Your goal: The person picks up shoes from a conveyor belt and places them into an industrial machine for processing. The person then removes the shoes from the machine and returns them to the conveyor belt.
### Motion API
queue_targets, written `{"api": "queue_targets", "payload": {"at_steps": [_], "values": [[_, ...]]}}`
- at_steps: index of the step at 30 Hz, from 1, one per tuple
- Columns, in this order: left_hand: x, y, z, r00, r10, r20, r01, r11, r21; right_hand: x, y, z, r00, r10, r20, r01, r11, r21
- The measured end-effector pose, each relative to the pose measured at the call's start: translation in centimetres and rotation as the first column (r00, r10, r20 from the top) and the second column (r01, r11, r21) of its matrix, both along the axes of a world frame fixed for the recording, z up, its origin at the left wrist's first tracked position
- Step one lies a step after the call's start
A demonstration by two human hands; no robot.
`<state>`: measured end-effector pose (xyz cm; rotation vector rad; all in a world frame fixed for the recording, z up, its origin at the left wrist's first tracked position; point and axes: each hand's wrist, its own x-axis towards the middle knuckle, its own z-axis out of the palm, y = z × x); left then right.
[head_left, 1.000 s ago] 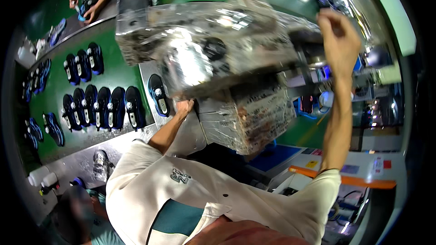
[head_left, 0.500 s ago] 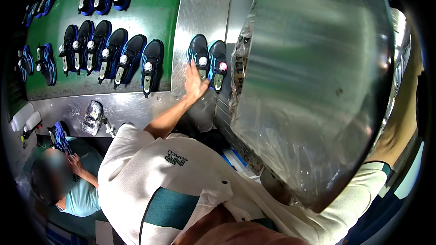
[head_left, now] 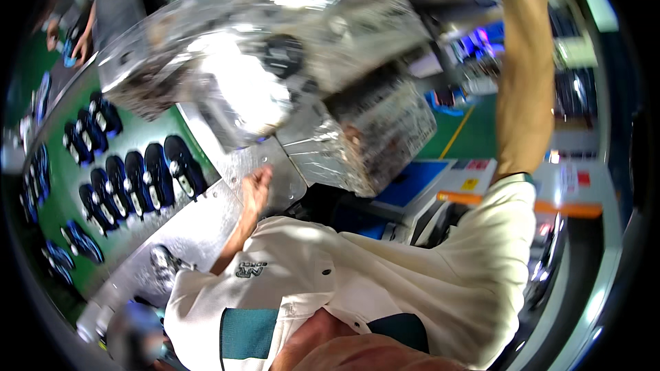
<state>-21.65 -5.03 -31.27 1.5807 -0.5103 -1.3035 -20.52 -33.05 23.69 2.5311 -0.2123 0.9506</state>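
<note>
My left hand point(head_left: 256, 187) is over the bare metal ledge point(head_left: 230, 172), close to the underside of a large metal unit draped in clear plastic point(head_left: 385, 130). Its fingers are half bent and slightly blurred, with nothing seen in them. Slivers of blue show just beyond the fingertips, under the unit; what they belong to is mostly hidden. Along the right side my right forearm point(head_left: 526, 82) reaches up, and its hand lies past the top edge. Several black sneakers with blue soles point(head_left: 184, 165) stand in rows on the green belt point(head_left: 124, 233), left of my left hand.
A wrapped lump point(head_left: 163, 261) lies on the metal border near my left elbow. One person is low at the left, partly hidden; another person's hands point(head_left: 82, 45) hold a blue shoe at the upper left. An orange bar point(head_left: 522, 203) and a blue panel point(head_left: 419, 182) are on the right.
The whole view has turned, and the wrapped unit now spans the top middle. My left hand has left the two sneakers on the metal ledge. My right forearm now shows raised.
</note>
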Motion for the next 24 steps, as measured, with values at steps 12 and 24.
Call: {"api": "queue_targets", "payload": {"at_steps": [12,24], "values": [[-16.1,-3.4,29.5,0.385,-0.912,-0.143,0.425,0.312,-0.85,-36.0,29.1,-14.8,0.301,-0.669,0.68,-0.261,0.628,0.733],[-46.1,11.6,28.1,-0.168,-0.982,-0.092,0.802,-0.081,-0.592,-54.6,53.3,-29.2,-0.52,-0.634,0.572,-0.138,0.723,0.677]]}}
